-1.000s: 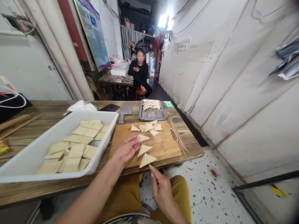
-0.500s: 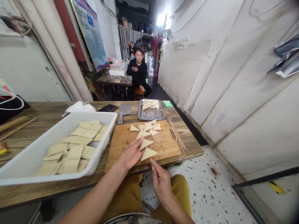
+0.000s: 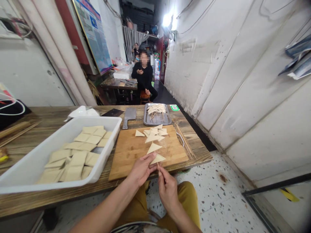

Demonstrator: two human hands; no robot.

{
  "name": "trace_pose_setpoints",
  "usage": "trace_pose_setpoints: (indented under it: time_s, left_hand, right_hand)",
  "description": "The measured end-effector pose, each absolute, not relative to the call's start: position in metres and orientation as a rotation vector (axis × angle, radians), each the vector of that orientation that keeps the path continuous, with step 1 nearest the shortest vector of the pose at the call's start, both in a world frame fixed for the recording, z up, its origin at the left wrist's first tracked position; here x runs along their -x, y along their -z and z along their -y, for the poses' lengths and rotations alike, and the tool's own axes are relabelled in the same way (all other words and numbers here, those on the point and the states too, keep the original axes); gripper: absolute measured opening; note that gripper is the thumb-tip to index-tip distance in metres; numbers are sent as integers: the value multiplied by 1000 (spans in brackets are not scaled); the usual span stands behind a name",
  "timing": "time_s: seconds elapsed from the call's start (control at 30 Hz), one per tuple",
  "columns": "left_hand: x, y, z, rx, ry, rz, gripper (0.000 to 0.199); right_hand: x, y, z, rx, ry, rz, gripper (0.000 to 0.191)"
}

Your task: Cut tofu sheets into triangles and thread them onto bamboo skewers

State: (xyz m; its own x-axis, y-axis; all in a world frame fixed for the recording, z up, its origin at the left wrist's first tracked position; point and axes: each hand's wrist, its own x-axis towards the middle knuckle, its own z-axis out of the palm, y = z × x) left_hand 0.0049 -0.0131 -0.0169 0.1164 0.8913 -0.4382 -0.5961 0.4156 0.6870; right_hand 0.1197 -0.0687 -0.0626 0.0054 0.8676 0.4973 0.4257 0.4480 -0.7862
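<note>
wooden table (image 3: 196, 155): steel tray (image 3: 157, 123) holds finished skewered pieces (image 3: 156, 110); white tub (image 3: 107, 120) holds many bean-curd squares (image 3: 77, 158) left; left hand (image 3: 141, 170) open against bean-curd triangle (image 3: 157, 159); right hand (image 3: 168, 191) pinching bamboo skewer (image 3: 158, 166).

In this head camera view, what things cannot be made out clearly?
Head view:
The lower length of the thin wooden skewer is hidden by the fingers of the right hand.
One corner of the pale triangular food piece is hidden by the left hand.
The small yellow packet is cut off by the left edge.
The print on the small green-and-white card is too small to read.
</note>
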Motion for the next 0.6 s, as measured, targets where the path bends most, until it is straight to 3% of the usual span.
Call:
trace_pose_setpoints:
  time_s: [0.6]
  left_hand:
    - [-7,21,16,-421,-1101,-982,11]
  right_hand:
    - [-119,71,70,1171,-498,1599,32]
